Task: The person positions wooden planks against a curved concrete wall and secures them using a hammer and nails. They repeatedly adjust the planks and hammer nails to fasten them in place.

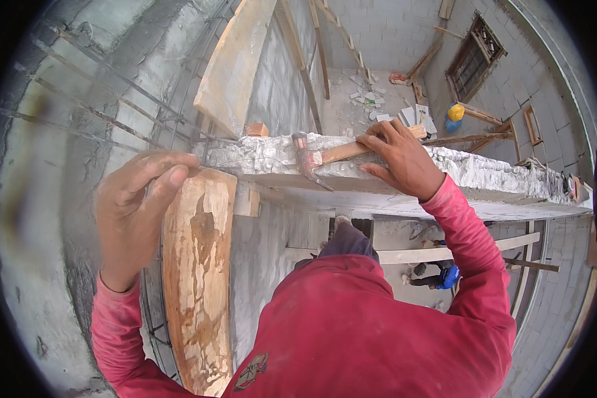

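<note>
My right hand (399, 159) is closed around the wooden handle of a claw hammer (345, 152). The hammer's worn reddish head is over the rough top of a concrete beam (275, 156). At the upper end of a tall, stained wooden plank (199, 265), my left hand (142, 199) has its thumb and index finger drawn together. Whatever may be between those fingertips is too small to make out. A thin wire curves across the beam, to the right of my left hand.
Steel rebars (106, 99) stick out at the left. A small brick-coloured block (257, 129) sits on the beam, behind which a wooden form board (232, 66) leans. Far below, a person in blue (448, 275) is near a long timber (418, 256). A yellow helmet (456, 113) shows beyond.
</note>
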